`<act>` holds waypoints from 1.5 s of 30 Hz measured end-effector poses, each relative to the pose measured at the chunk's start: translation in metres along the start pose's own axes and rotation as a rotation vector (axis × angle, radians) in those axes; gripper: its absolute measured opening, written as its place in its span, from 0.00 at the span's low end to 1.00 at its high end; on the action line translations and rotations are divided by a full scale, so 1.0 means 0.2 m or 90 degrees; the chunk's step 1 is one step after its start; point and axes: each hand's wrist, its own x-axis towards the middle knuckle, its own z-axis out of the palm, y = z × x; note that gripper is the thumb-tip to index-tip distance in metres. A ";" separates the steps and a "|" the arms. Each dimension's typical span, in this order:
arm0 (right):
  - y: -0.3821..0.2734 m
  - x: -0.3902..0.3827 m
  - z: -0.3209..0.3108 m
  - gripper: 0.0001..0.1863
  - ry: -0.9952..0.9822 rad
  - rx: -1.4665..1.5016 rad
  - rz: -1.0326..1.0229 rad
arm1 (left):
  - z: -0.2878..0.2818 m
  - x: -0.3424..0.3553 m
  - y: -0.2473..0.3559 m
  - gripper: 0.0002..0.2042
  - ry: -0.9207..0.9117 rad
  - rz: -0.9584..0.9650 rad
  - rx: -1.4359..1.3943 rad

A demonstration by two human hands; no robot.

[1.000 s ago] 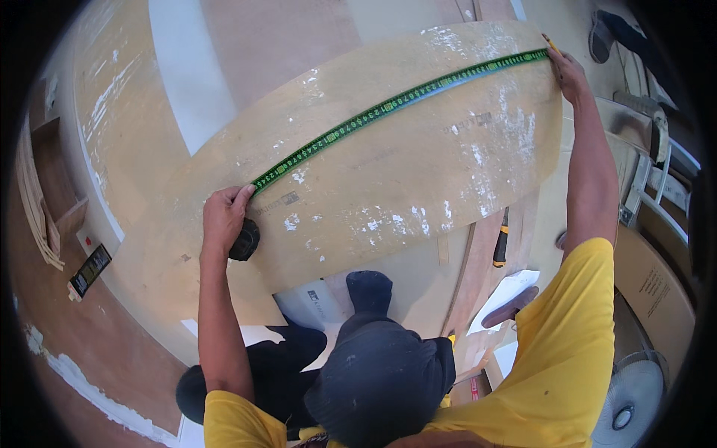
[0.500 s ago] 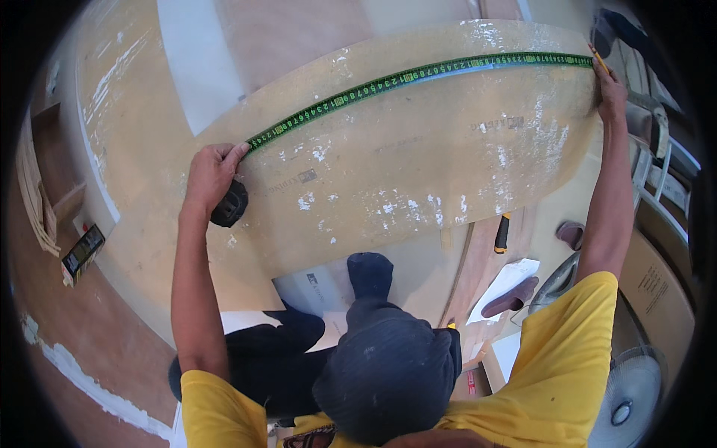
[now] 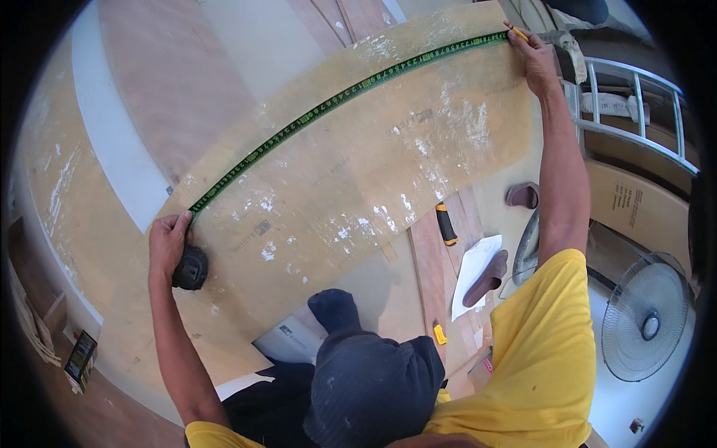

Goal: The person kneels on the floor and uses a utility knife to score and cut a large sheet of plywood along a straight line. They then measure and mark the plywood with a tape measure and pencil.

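A green tape measure blade lies stretched in a shallow curve across a large tan sheet marked with white smears. Near its lower left end, my left hand is closed, with the thumb pressing the blade. Its black case rests just below and right of that hand. At the far right end of the blade, my right hand pinches a pencil and has its fingers at the tape. Whether those fingers grip the tape or only press on it is hard to see.
A utility knife with a black and orange handle lies on wooden boards below the sheet. Brown slippers are to its right. A metal ladder, a cardboard box and a fan stand along the right. A dark box is at lower left.
The whole view has shifted and turned, so the tape slopes more steeply and both hands appear further left. Both hands stay at the tape's two ends.
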 end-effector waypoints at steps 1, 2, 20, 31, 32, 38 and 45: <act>-0.01 0.00 0.02 0.23 -0.013 -0.002 -0.022 | -0.02 0.01 -0.01 0.24 0.008 -0.003 0.047; -0.01 -0.01 0.04 0.23 -0.016 -0.006 -0.025 | -0.03 0.01 -0.01 0.24 0.012 -0.008 0.094; 0.37 0.42 0.21 0.31 0.021 -0.435 0.075 | 0.00 0.04 0.11 0.24 -0.006 -0.014 0.154; 0.85 0.54 0.30 0.30 0.107 -0.281 0.096 | -0.01 0.10 0.19 0.23 -0.021 -0.163 0.201; 0.88 0.56 0.30 0.30 0.101 -0.276 0.126 | 0.00 0.10 0.20 0.23 -0.011 -0.158 0.205; 1.05 0.65 0.31 0.30 0.045 -0.318 0.150 | -0.01 0.07 0.23 0.23 0.016 -0.141 0.209; 1.16 0.73 0.32 0.37 0.082 -0.322 0.156 | -0.07 0.17 0.24 0.22 0.028 -0.149 0.207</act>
